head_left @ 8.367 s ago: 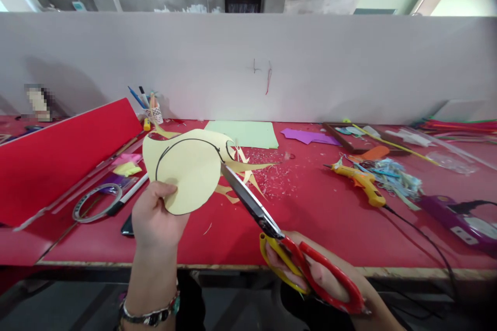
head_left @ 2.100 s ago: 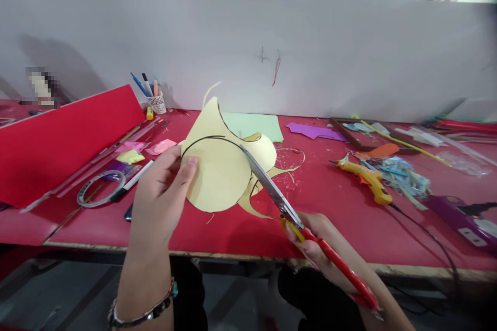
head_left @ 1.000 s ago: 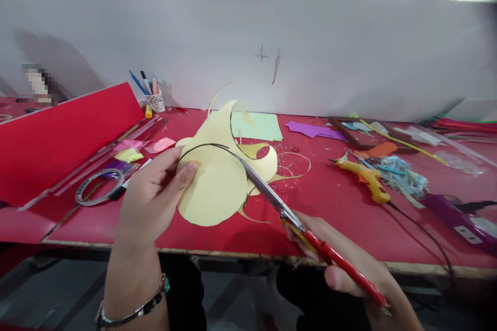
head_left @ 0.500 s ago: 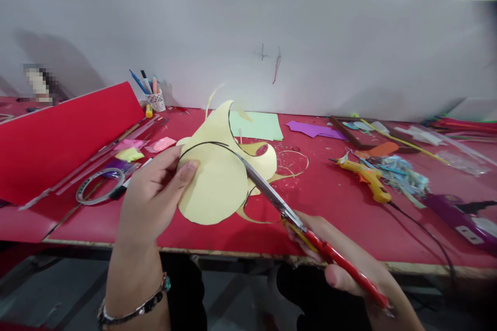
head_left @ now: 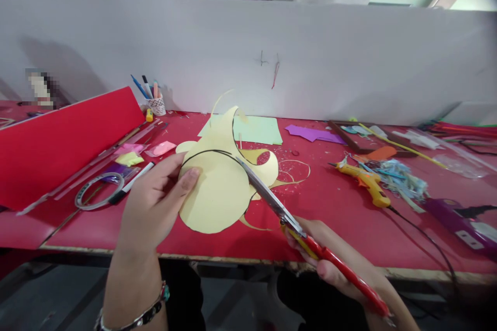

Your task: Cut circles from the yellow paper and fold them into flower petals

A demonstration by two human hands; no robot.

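My left hand [head_left: 155,201] pinches the left edge of a pale yellow paper sheet [head_left: 213,194], thumb on top and fingers behind. A rounded shape outlined in black shows on the sheet, cut free along its lower edge, with curling offcuts around it. My right hand [head_left: 330,253] is wrapped round the red and yellow handles of a pair of scissors [head_left: 272,199]. The long metal blades point up and left, and their tips meet the paper at the black line on the upper right of the rounded shape.
A glue gun [head_left: 367,181] lies right, beside shredded blue strips [head_left: 402,176] and a purple power strip [head_left: 462,227]. Green paper [head_left: 260,129] and purple paper [head_left: 314,133] lie behind. At left are a tape roll [head_left: 81,196], a marker [head_left: 132,183], a pen cup [head_left: 156,105] and a red board [head_left: 70,139].
The scissor tips have moved slightly left and further along the black line. My view has tilted up a little, so everything sits lower. Both hands keep their holds.
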